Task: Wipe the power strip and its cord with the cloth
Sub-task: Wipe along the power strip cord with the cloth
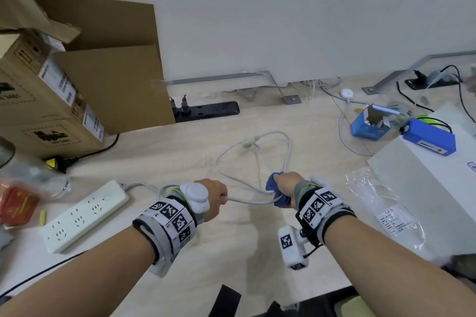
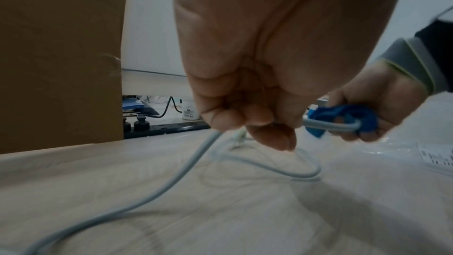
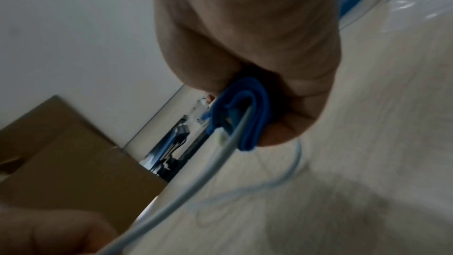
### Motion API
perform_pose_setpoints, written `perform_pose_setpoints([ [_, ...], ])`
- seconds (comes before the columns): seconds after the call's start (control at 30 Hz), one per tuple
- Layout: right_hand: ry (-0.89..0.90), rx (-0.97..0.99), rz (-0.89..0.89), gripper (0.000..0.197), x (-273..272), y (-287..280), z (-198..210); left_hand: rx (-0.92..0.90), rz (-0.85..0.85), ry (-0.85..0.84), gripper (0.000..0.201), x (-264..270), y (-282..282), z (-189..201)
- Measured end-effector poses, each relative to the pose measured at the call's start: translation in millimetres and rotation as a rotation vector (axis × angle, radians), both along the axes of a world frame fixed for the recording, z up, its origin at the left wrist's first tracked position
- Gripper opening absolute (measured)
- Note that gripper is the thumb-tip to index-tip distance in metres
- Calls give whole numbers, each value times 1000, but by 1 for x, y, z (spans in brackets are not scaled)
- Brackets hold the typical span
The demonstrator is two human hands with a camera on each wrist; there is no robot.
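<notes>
Your left hand (image 1: 215, 194) clenches the pale cord (image 1: 247, 201) above the worktop (image 1: 231, 252); your right hand (image 1: 286, 184) grips the blue cloth (image 1: 274, 183) folded around it. White power strip (image 1: 82, 216) lies far left.

I see a blue cloth (image 1: 277, 189) round a pale grey cord (image 1: 251, 201), a white strip (image 1: 83, 216), and black-and-white checkered wristbands (image 1: 171, 216).

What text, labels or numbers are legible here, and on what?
"3401", partly cut off: upper cardboard box.
"3401": lower cardboard box.
White stickers on the boxes: barcodes and print, too small.
Label under the plastic bag: too small.
Blue carton and blue battery pack: print blurred.
Wristband squares: coded patterns, no words.
White bottle: blurred.
</notes>
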State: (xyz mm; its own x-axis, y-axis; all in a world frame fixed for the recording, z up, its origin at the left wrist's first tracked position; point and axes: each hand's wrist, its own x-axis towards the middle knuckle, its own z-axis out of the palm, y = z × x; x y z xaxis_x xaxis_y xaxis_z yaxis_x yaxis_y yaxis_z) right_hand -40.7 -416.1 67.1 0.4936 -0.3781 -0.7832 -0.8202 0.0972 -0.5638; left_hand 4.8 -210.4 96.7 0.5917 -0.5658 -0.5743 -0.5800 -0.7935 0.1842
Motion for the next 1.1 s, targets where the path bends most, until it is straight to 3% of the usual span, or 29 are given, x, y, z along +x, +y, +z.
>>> perform_pose_setpoints([
  [0.1, -202, -88, -95, 29, 10, -3, 13, -68, 60, 35, 20, 0, 9, -4],
  [0.17, -242, -108, -191, 28, 9, -8, 19, -170, 116, 0, 20, 1, 9, -4],
  [0.27, -62, -111, 74, 29, -1, -3, 3, -29, 28, 49, 22, 0, 2, 0],
  [0.33, -151, -35, 97, 24, 0, 0, 3, -6, 16, 99, 23, -3, 5, -3],
  [0.4, -359, 24, -135, 22, 7, -4, 10, -141, 111, 145, 23, -4, 12, -10],
  [0.47, -352, -21, -287, 23, 12, -10, 15, -267, 186, 142, 23, -4, 13, -11],
  [0.57, -145, -151, -3, 25, 6, -11, 4, -215, 137, 135, 26, 1, 10, -11],
  [0.7, -220, -238, 292, 24, 2, -16, 3, -195, 121, 109, 29, 19, 16, -18],
  [0.87, -293, -295, 447, 26, -17, -28, 7, -268, 249, -35, 36, 48, 1, -27],
  [0.97, -333, -275, 484, 26, -25, -31, 10, -137, 181, -97, 43, 54, -20, -34],
  [1.1, -383, -250, 487, 22, -28, -28, 14, 29, 68, -62, 46, 58, -40, -44],
])
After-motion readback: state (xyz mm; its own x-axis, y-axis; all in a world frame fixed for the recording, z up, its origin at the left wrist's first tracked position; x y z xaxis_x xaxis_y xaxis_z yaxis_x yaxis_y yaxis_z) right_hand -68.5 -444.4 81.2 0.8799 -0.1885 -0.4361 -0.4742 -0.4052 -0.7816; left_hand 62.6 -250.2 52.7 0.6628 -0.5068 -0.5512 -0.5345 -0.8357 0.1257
